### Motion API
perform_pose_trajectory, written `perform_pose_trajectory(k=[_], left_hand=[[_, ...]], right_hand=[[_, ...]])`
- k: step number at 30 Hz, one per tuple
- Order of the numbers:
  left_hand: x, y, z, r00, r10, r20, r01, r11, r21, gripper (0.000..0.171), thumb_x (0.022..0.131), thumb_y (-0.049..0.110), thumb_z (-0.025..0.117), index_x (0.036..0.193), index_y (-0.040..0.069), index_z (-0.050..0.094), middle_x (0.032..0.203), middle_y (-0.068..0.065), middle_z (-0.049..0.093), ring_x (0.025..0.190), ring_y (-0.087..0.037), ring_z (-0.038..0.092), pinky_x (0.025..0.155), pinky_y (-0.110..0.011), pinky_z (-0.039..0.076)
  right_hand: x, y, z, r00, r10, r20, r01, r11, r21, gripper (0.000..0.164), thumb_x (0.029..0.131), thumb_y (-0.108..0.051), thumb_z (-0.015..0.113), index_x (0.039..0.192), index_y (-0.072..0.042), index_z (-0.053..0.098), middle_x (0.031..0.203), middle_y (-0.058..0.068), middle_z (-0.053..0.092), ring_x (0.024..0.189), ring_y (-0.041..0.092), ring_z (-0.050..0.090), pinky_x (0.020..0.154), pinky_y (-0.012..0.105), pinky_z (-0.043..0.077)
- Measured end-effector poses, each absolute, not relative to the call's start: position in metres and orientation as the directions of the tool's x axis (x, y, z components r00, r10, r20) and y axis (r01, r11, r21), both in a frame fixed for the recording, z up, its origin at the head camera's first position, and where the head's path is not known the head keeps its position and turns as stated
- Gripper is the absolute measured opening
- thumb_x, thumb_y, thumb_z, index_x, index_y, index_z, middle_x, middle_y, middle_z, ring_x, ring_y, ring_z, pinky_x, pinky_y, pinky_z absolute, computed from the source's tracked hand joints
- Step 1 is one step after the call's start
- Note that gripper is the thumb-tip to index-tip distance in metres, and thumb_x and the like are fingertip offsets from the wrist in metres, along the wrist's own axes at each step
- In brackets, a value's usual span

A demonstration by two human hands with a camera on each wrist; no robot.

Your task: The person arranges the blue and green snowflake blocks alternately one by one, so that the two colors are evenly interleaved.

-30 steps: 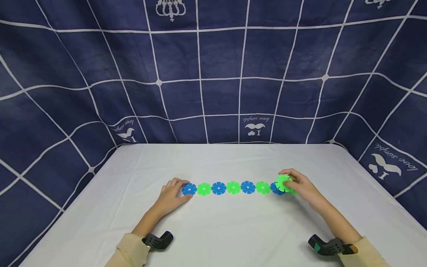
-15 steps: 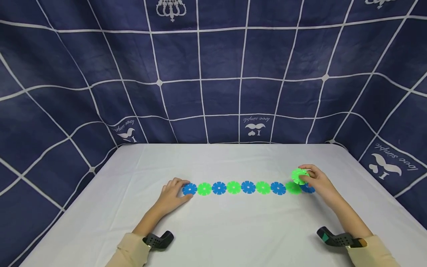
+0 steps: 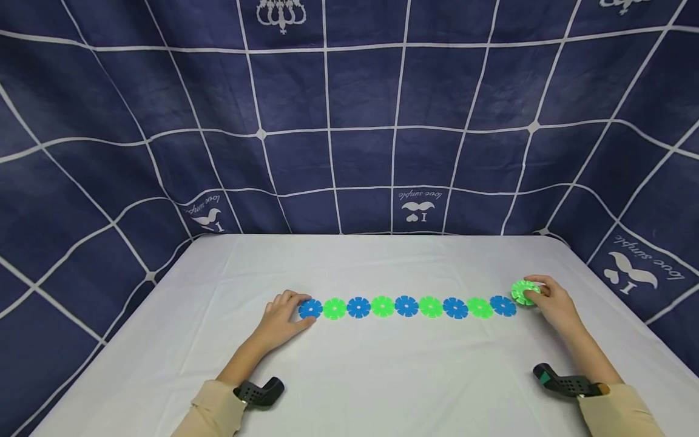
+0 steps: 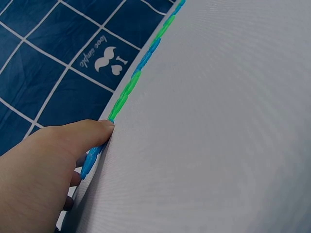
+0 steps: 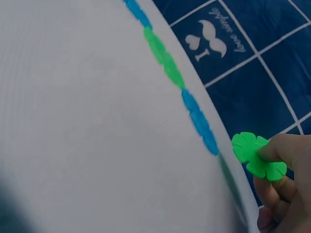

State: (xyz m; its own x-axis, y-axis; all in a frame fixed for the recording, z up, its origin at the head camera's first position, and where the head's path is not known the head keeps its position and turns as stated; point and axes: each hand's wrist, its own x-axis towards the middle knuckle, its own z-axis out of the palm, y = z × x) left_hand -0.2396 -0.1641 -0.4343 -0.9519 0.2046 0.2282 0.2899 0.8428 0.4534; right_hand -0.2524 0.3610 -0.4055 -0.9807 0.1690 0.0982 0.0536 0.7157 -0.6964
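Observation:
A row of flat, notched plastic flower discs, blue and green by turns, lies on the white tabletop in the head view. My left hand (image 3: 281,321) is at the row's left end, thumb and fingers at opposite edges of the blue flower disc (image 3: 310,309). The left wrist view shows that disc edge-on between thumb and fingers. My right hand (image 3: 557,305) pinches a green flower disc (image 5: 257,156) between thumb and fingers, just off the row's right end. The last disc there is a blue one (image 3: 503,306). Fingers hide part of the held green disc.
White cloth (image 3: 382,376) covers the table, which ends at the back against a dark blue checked curtain (image 3: 360,158). A black wrist device (image 3: 259,393) sits on the left wrist, another (image 3: 568,382) on the right.
My right hand has moved right along the row with a green disc, uncovering a green and a blue disc at the row's right end. My left hand has stayed in place.

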Motion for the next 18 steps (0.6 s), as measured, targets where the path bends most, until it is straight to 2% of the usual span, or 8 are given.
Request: perform_pose_trajectory(k=[3, 5, 8, 11, 14, 18], left_hand=[[-0.240, -0.164, -0.435, -0.953, 0.201, 0.227, 0.286, 0.843, 0.456, 0.053, 0.078, 0.044, 0.063, 0.120, 0.013, 0.056, 0.110, -0.005, 0.052, 0.105, -0.021, 0.045, 0.078, -0.033, 0.027], [-0.240, -0.164, -0.435, -0.955, 0.199, 0.222, 0.282, 0.842, 0.459, 0.053, 0.078, 0.044, 0.063, 0.120, 0.013, 0.056, 0.110, -0.005, 0.052, 0.105, -0.021, 0.045, 0.078, -0.033, 0.027], [-0.240, -0.163, -0.435, -0.957, 0.198, 0.213, 0.277, 0.843, 0.461, 0.053, 0.078, 0.044, 0.063, 0.120, 0.013, 0.056, 0.110, -0.004, 0.052, 0.106, -0.021, 0.045, 0.078, -0.033, 0.027], [-0.240, -0.163, -0.435, -0.956, 0.198, 0.216, 0.279, 0.844, 0.459, 0.052, 0.078, 0.044, 0.063, 0.120, 0.014, 0.056, 0.110, -0.004, 0.052, 0.106, -0.021, 0.045, 0.078, -0.033, 0.027], [-0.240, -0.164, -0.434, -0.955, 0.197, 0.223, 0.282, 0.842, 0.460, 0.052, 0.078, 0.044, 0.064, 0.120, 0.014, 0.056, 0.110, -0.004, 0.052, 0.106, -0.021, 0.045, 0.078, -0.033, 0.027], [-0.240, -0.164, -0.433, -0.957, 0.196, 0.214, 0.275, 0.844, 0.460, 0.053, 0.078, 0.044, 0.063, 0.120, 0.014, 0.056, 0.111, -0.005, 0.051, 0.106, -0.021, 0.045, 0.079, -0.034, 0.027]], right_hand=[[-0.253, 0.365, -0.414, -0.970, 0.197, 0.145, 0.052, 0.745, -0.665, 0.044, 0.092, -0.027, 0.045, 0.125, 0.002, 0.043, 0.096, 0.021, 0.054, 0.069, 0.010, 0.043, 0.057, 0.026, 0.034], [-0.253, 0.366, -0.420, -0.962, 0.221, 0.163, 0.062, 0.752, -0.656, 0.042, 0.092, -0.023, 0.045, 0.125, 0.003, 0.043, 0.097, 0.023, 0.053, 0.072, 0.017, 0.047, 0.058, 0.028, 0.035], [-0.253, 0.366, -0.428, -0.957, 0.226, 0.184, 0.058, 0.765, -0.641, 0.041, 0.093, -0.020, 0.043, 0.124, 0.005, 0.043, 0.109, 0.030, 0.049, 0.087, 0.031, 0.048, 0.068, 0.039, 0.038], [-0.254, 0.366, -0.432, -0.952, 0.205, 0.227, 0.021, 0.785, -0.619, 0.038, 0.092, -0.016, 0.043, 0.122, 0.008, 0.046, 0.115, 0.033, 0.044, 0.099, 0.042, 0.044, 0.078, 0.051, 0.036], [-0.253, 0.365, -0.433, -0.948, 0.168, 0.269, -0.025, 0.806, -0.591, 0.035, 0.091, -0.012, 0.044, 0.117, 0.011, 0.050, 0.114, 0.035, 0.044, 0.104, 0.047, 0.040, 0.084, 0.056, 0.029], [-0.253, 0.363, -0.433, -0.949, 0.147, 0.280, -0.044, 0.815, -0.577, 0.032, 0.090, -0.009, 0.045, 0.112, 0.012, 0.053, 0.113, 0.036, 0.044, 0.106, 0.049, 0.038, 0.086, 0.058, 0.026]])
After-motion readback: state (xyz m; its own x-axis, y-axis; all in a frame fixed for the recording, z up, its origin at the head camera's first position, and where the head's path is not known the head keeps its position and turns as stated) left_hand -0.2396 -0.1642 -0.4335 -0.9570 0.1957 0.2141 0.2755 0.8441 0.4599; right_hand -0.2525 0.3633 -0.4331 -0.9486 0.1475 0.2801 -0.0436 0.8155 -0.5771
